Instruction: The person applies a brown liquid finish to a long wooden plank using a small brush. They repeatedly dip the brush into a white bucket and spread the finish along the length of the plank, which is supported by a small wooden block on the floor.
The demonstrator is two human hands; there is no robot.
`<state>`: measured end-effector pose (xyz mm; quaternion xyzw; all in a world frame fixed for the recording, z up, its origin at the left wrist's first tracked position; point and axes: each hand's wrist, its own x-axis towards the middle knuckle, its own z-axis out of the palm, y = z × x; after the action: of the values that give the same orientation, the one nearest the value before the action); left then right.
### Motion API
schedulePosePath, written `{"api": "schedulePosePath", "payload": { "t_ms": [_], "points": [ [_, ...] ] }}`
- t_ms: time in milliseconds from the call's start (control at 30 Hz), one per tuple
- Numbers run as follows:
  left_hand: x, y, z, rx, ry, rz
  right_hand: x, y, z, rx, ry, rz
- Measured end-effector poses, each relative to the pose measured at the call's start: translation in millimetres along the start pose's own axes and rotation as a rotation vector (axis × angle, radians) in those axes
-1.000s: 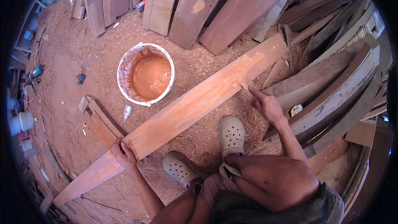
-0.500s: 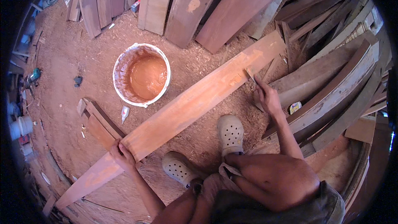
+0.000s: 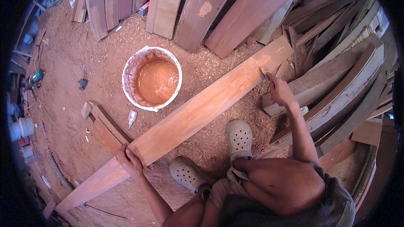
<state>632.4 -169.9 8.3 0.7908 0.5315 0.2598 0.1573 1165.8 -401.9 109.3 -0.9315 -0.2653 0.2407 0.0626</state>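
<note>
A long wooden plank [image 3: 189, 115] lies diagonally before me, smeared with orange putty along its face. My left hand [image 3: 129, 162] is closed round the plank's near edge, at its lower left part. Toward the far right end, my right hand [image 3: 281, 90] grips a putty knife [image 3: 264, 71], its blade touching the plank beside a thick patch of putty. Much of the knife's handle is hidden in my fingers. Left of the plank stands a white bucket [image 3: 179, 85] with orange-brown putty inside.
Short wood pieces [image 3: 105, 128] lie under the plank's left part, near a small white bottle [image 3: 132, 117]. Several boards [image 3: 206, 17] lean at the back. Curved timbers [image 3: 336, 88] crowd the right. A power tool [image 3: 35, 77] rests at far left, on a floor strewn with shavings.
My right hand and the putty knife have shifted slightly right along the plank. My left hand keeps its hold. The whole view has moved a little, so most things appear farther right.
</note>
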Motion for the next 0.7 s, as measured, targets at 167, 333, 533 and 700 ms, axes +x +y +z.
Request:
{"api": "schedulePosePath", "payload": {
  "t_ms": [167, 333, 533, 700],
  "points": [
    [0, -1, -2, -0.027, -0.035, -0.032, 15, -3, 6, -0.078, -0.026, -0.184],
    [-3, -6, 1, -0.059, -0.028, -0.039, -4, -46, 14, -0.121, -0.203, -0.107],
    [-1, -2, -1, -0.052, -0.003, -0.014, -30, -79, 23, -0.261, -0.354, -0.137],
    [1, -1, 1, -0.104, -0.006, -0.049, -78, -115, -10, -0.182, -0.737, -0.224]
  ]
}}
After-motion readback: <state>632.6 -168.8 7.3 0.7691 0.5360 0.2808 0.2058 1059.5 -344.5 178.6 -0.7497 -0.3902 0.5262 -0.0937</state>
